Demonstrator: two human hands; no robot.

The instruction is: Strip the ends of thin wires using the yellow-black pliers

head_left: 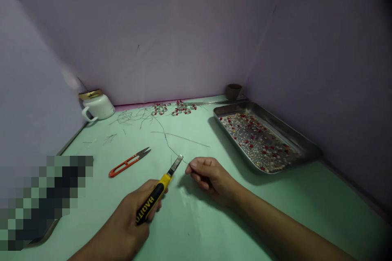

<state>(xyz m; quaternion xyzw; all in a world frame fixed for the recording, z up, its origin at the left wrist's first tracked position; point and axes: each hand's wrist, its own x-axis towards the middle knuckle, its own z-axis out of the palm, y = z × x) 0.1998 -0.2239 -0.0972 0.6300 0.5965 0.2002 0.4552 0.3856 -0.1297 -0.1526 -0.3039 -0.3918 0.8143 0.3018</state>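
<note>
The left hand (pixel 128 214) has its fingers wrapped around a yellow-and-black utility knife (pixel 150 202); the right hand (pixel 211 177) pinches a thin wire (pixel 167 143) between thumb and forefinger, and it runs from there past the blade tip. To work well, keep the wire taut, press lightly, and angle the edge away from the right fingertips; blade contact I cannot tell. By size, I count one metal tray (pixel 301 142) right of the right fingers, one white mug (pixel 102 107) far beyond the left fingers, one knife, one pair of orange thread snips (pixel 125 164) just beyond the left fingers, one brown pot (pixel 233 91) well beyond the right fingers, two bead clusters (pixel 184 107) beyond both hands' fingers, and uncountable loose beads (pixel 252 144) in the tray.
</note>
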